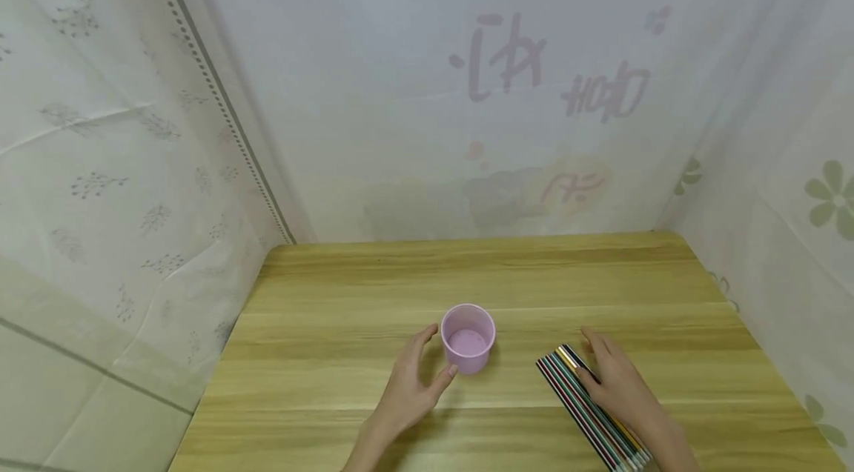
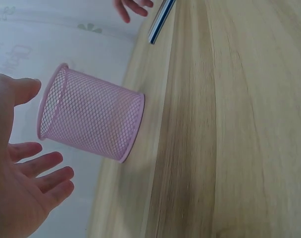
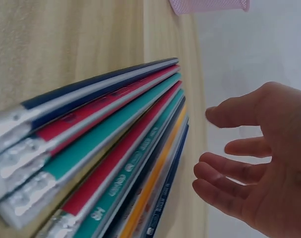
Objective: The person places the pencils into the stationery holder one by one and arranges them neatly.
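A pink mesh pen holder [image 1: 468,361] stands upright near the middle of the wooden table, and its inside looks bare. My left hand [image 1: 408,390] is spread beside its left side, thumb and fingers apart; in the left wrist view the hand [image 2: 22,183] shows a gap to the mesh [image 2: 93,114]. Several striped pencils [image 1: 587,405] lie side by side to the right, eraser ends toward me. Above their right edge hovers my right hand [image 1: 620,387], fingers loosely bent. The right wrist view shows that hand [image 3: 259,163] apart from the pencils [image 3: 125,144], holding nothing.
The wooden table [image 1: 373,287] extends behind and around these things. A pale printed cloth [image 1: 373,124] hangs along its back edge, with more patterned cloth [image 1: 120,183] at the left and right sides.
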Demonstrator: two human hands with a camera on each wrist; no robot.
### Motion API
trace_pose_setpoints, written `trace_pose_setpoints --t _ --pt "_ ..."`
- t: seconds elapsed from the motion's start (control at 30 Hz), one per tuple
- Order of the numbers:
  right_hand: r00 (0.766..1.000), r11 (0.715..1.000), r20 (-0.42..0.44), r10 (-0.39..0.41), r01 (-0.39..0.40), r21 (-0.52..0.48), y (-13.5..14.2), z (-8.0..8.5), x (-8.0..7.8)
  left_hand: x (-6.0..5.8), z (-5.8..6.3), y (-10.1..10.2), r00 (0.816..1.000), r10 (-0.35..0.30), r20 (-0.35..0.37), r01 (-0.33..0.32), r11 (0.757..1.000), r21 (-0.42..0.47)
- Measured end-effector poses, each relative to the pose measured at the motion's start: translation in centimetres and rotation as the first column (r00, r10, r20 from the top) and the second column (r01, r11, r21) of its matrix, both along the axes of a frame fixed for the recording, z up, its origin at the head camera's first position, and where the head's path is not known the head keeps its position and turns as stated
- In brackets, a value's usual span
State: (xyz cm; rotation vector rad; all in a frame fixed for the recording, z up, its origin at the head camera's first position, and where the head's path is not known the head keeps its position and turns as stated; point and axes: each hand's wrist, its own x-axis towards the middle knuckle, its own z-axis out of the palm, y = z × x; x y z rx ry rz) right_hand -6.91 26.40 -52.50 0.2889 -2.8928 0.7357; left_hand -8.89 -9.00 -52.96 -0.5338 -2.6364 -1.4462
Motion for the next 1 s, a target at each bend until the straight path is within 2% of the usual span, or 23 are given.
trace_pose_setpoints --t 0.2,0.33,0.53,0.67,0.9,1.0 --pt "0.999 1.0 0.029 -0.014 0.014 0.026 0.4 -1.0 0.1 -0.1 -0.1 0.5 1.0 -0.006 -0.01 0.006 1.0 0.021" --pt "0.996 1.0 0.087 -0.028 0.027 0.013 0.6 -1.4 0.2 -0.2 0.0 1.0 1.0 -0.004 0.006 0.004 1.0 0.029" --pt "0.986 0.999 0.156 -0.054 0.054 0.003 0.7 -1.6 0.0 -0.7 0.1 1.9 1.0 -0.026 0.014 0.025 0.999 0.046" --pt "0.979 0.997 0.187 -0.076 0.077 0.005 0.7 -1.6 -0.2 -1.0 0.0 2.3 1.0 -0.014 0.002 0.014 0.999 0.038" --pt "0.943 0.987 0.327 -0.06 0.104 -0.119 1.2 -1.4 -0.9 -1.6 0.1 2.7 1.0 -0.011 0.012 0.01 0.999 0.052" --pt "0.931 0.982 0.36 -0.05 0.113 -0.155 1.5 -1.5 -1.1 -1.9 0.1 2.9 1.0 -0.012 0.02 0.011 0.999 0.043"
